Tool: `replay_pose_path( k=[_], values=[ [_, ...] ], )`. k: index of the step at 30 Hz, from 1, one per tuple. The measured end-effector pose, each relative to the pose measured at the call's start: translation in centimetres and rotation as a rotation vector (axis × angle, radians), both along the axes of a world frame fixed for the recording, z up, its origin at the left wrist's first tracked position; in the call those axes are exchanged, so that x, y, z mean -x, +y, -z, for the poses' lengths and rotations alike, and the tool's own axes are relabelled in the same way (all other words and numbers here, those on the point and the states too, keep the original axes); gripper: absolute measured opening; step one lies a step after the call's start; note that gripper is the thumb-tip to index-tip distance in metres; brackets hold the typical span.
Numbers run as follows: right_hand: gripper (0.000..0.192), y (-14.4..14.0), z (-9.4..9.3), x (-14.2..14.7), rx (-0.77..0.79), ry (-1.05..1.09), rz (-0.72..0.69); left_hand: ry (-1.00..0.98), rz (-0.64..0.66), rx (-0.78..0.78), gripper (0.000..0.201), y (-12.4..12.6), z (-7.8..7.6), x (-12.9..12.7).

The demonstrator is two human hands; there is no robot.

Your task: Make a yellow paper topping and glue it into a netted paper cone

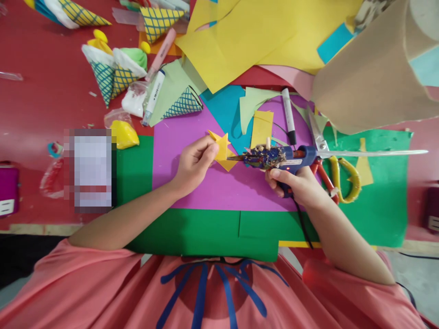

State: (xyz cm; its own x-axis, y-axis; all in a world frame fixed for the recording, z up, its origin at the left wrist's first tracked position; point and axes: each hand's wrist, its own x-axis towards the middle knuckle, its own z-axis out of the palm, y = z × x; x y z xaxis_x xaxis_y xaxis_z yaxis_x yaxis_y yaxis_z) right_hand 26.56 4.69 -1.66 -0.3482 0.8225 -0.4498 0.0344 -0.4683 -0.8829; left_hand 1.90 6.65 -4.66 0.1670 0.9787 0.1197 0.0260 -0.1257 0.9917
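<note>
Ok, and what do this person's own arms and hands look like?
Loose, short coral-pink sleeves leave the forearms bare. The left hand and right hand are ungloved, and both wrists look unadorned. The matching shirt front carries long blue strokes.

Patterned cones: two, topped with yellow balls, lie touching on the red table.
Yellow sheets: I see them overlapping across the table's far side.
Scissors: red and yellow handles rest over green paper.
Tan cylinder: it looms before me at far right.
</note>
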Motion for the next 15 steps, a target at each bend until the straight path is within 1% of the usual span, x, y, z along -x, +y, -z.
replay_pose_path(
  k=[5,11,15],
  values=[
    [0.033,-0.04,0.20,-0.04,0.002,0.009,0.010,0.004,0.002,0.031,0.041,-0.05,-0.06,-0.02],
    [0.029,-0.02,0.34,-0.13,-0.023,0.055,0.032,0.069,0.004,-0.022,0.041,-0.14,-0.29,-0.02],
    [0.027,-0.06,0.46,-0.23,-0.048,0.048,0.042,0.101,0.018,-0.042,0.043,-0.09,-0.45,-0.09]
  ],
)
